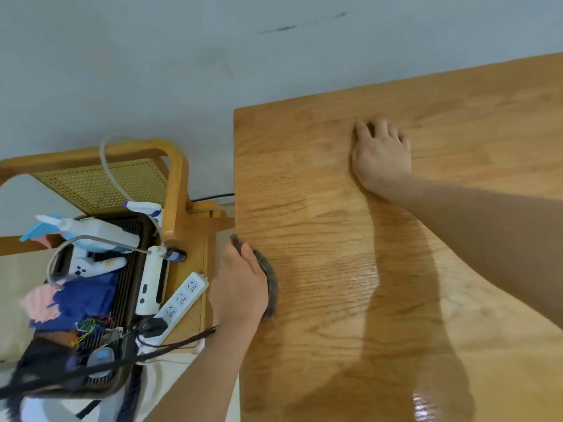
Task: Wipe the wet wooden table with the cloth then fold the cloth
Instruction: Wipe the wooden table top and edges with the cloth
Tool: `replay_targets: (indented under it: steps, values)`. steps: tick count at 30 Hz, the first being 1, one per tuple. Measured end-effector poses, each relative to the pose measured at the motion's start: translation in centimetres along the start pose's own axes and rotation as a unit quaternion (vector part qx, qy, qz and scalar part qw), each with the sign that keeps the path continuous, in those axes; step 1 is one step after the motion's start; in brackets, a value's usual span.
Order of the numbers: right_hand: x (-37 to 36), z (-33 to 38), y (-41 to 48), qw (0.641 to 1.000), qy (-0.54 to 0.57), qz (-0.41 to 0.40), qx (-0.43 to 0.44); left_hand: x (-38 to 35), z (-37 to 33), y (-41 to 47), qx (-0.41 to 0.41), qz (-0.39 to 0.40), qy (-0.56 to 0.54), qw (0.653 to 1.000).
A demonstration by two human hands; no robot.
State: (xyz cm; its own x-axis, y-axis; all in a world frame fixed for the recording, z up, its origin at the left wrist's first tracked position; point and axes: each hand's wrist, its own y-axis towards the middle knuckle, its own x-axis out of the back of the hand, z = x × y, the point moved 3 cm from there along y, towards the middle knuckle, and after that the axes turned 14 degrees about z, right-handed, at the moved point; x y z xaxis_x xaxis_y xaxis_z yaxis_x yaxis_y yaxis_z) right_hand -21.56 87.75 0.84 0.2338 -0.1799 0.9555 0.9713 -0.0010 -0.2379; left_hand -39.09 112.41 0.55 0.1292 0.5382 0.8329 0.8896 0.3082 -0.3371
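**At the left edge of the wooden table (457, 117): cloth (271, 287) close to going overboard**

At that rim, clutches the dark cloth in the left hand (240, 284), bunched into a narrow arc that peeks out from beneath the palm, partly over the side. Rests the right hand (380, 153) flat on bare wood further in, fingers loose and spread, holding nothing.

Could lose the cloth off the rim on any outward stroke, straight down toward the clutter below. Could also push water off the side and onto the power strip (182, 295) lying just beside the table, with a plug seated in it; safer to wipe inward. May well miss the glossy wet patch (367, 271) near the middle and the second sheen (423, 403) at the near edge, given so small a bunched contact; better to open the cloth out first. Might drag damp along on the right forearm (487, 233), stretched above the wet stretch.

To the left, well off the tabletop: a wooden chair (173, 166) with a perforated back, and by it a dark ribbed tray (125, 287) heaped with a spray bottle (144, 208), a white device (152, 281), blue fabric (85, 300) and loose wires. In the way of the wipe: that right forearm and the planted right hand
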Motion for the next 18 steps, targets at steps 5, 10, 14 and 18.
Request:
replay_targets:
  steps: [5,10,14,18]
  values:
    - [-3.7,4.4,-11.1,0.989,0.007,0.101,0.104,-0.1,-0.2,1.6,-0.004,-0.016,-0.005,1.000]
    - [-8.3,7.0,-23.8,0.994,0.030,0.085,0.057,0.1,0.5,1.3,-0.024,-0.002,-0.016,1.000]
    - [-9.2,8.2,-25.9,0.997,0.005,0.076,0.031,0.7,0.1,1.2,-0.034,0.016,-0.034,0.999]
    - [-9.1,8.4,-26.3,0.997,-0.014,0.081,0.012,0.9,1.7,-0.8,-0.046,0.046,-0.077,0.995]
